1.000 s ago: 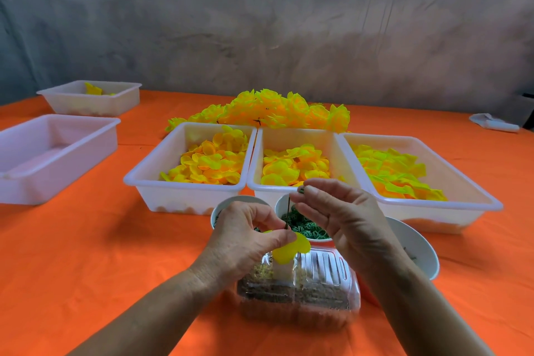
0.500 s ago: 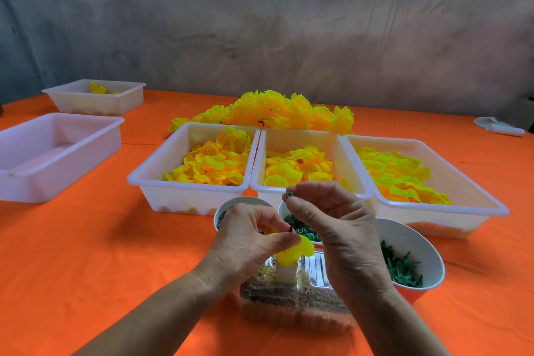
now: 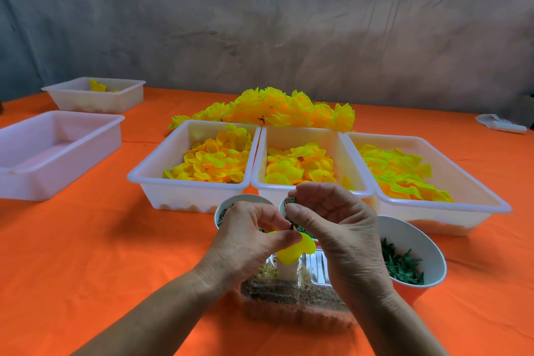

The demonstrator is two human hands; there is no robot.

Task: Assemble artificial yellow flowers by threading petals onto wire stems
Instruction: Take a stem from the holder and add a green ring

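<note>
Pinching the yellow petal (image 3: 296, 251) in our left hand (image 3: 248, 240) at six o'clock, right hand (image 3: 335, 228) gripping the wire stem (image 3: 290, 226), we risk missing its hole and buckling the wire.

Left hand (image 3: 248, 237): pinches a yellow petal (image 3: 297, 248) between thumb and fingertips, low at the middle of the near edge.
Right hand (image 3: 338, 228): pinches a small green piece (image 3: 289, 200) at its fingertips, just above the petal.
Stem: a thin dark wire (image 3: 291, 227) shows between the two hands.
Petal trays: three white trays (image 3: 187, 191) side by side at the table's middle.
Finished flowers (image 3: 274, 108): heaped behind the trays.
Bowl (image 3: 416, 243): right of the hands, green bits inside.
Table (image 3: 86, 254): orange.
</note>
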